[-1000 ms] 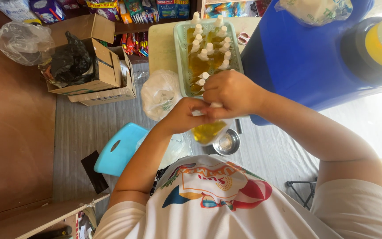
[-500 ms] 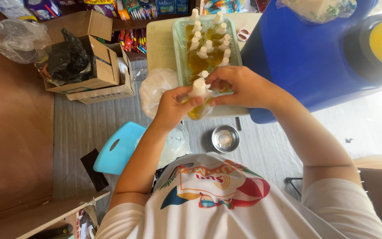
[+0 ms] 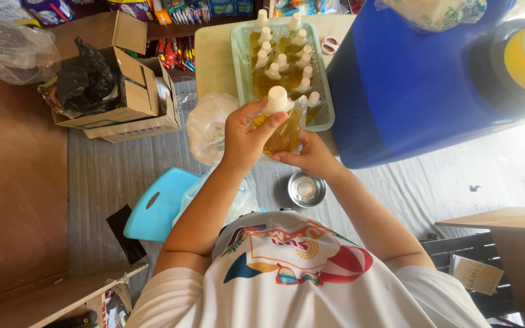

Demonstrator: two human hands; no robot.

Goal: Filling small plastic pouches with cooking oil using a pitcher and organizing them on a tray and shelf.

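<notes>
I hold a clear pouch of yellow liquid (image 3: 282,130) with a white screw cap upright in front of me. My left hand (image 3: 244,136) grips its left side near the cap. My right hand (image 3: 311,157) supports its lower right corner. Just beyond it stands a pale green basket (image 3: 326,112) packed with several similar capped pouches (image 3: 281,64), on a light table.
A big blue barrel (image 3: 414,91) stands to the right. A small metal bowl (image 3: 306,188) sits on the floor below my hands. A white plastic bag (image 3: 205,124), a light blue stool (image 3: 156,206) and cardboard boxes (image 3: 116,85) lie to the left. A wooden table corner (image 3: 505,222) is at right.
The pouch rose from low beside the bowl to upright in front of the basket. My right hand came off its top and now sits under its lower corner.
</notes>
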